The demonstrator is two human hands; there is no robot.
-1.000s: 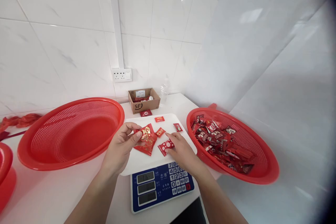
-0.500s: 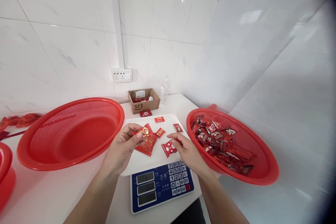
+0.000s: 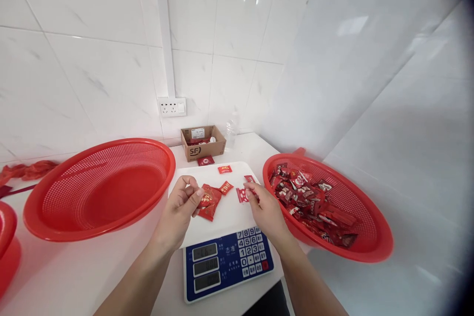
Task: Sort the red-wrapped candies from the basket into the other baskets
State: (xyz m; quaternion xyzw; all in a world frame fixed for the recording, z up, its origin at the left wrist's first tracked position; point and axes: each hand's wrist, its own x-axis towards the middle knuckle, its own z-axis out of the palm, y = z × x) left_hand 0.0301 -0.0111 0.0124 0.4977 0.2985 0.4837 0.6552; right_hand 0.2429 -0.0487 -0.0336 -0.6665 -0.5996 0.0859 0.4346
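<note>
My left hand (image 3: 183, 210) is closed in a pinch at a red candy packet with gold print (image 3: 206, 201). It overlaps a larger red wrapper (image 3: 210, 212) on the white scale tray (image 3: 207, 229), so where one ends is hard to make out. My right hand (image 3: 266, 210) pinches a red candy with white dots (image 3: 242, 195), partly covered by the fingers, over the tray's right side. Small red candies lie behind: one (image 3: 225, 187) in the middle, one (image 3: 224, 169) at the back, and one (image 3: 249, 178) partly behind my right fingers.
A red basket with wrapped candies (image 3: 383, 242) stands at right, another red basket (image 3: 111, 197) at left. The scale's blue keypad panel (image 3: 229, 261) faces me. Behind the tray are a cardboard box (image 3: 207, 149), a dark red packet (image 3: 206, 160) and a clear plastic bottle (image 3: 232, 131).
My right hand has moved slightly up and away with the dotted candy. The gold-printed packet at my left hand has dropped lower and turned.
</note>
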